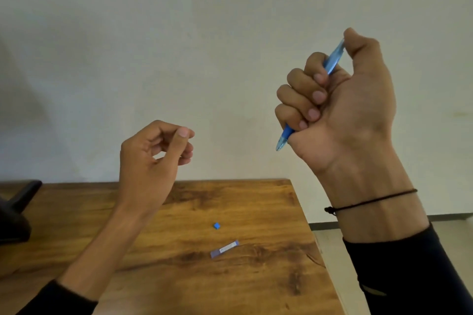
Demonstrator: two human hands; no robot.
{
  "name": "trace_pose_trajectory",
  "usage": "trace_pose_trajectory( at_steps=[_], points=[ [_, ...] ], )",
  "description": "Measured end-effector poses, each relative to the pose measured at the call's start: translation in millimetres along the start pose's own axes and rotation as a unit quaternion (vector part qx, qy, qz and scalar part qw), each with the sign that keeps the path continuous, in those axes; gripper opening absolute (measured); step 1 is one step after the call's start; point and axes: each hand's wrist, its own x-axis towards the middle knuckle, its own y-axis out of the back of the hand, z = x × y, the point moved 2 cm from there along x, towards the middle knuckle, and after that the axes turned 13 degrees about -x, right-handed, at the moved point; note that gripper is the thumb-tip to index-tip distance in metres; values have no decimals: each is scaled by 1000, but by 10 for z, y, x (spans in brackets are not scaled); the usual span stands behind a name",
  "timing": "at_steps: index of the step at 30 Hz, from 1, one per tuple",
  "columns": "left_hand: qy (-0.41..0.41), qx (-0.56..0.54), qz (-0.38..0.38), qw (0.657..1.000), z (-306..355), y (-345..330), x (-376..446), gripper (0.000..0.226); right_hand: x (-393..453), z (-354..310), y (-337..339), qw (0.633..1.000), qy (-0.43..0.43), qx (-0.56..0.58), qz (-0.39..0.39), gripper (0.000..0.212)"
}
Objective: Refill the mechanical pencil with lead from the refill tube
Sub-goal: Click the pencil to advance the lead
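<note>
Wooden table (268, 279) fills the lower frame; right hand (350, 110), up at 2 o'clock, is fisted around the blue mechanical pencil (332, 60), tip pointing to 7 o'clock, thumb on its top end. Left hand (151, 158), centre-left, has fingers loosely curled, thumb near fingertips; can't tell if it pinches anything. Refill tube (224, 249) lies on the table at 6 o'clock, small blue cap (216, 225) just above it, apart.

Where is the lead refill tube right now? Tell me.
In the head view, the refill tube lies flat on the wooden table, just below the small blue cap, between both raised hands.
</note>
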Motion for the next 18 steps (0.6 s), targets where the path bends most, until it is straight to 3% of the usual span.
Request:
trace_pose_trajectory(
  at_steps=[7,18],
  points=[
    [-22,-51,-59,997,249,-197,-37,11,-21,49,-91,1000,-6,1,14,55],
    [-13,-83,-67,994,281,-186,-76,21,-58,-5,-150,1000,6,11,23,55]
  ],
)
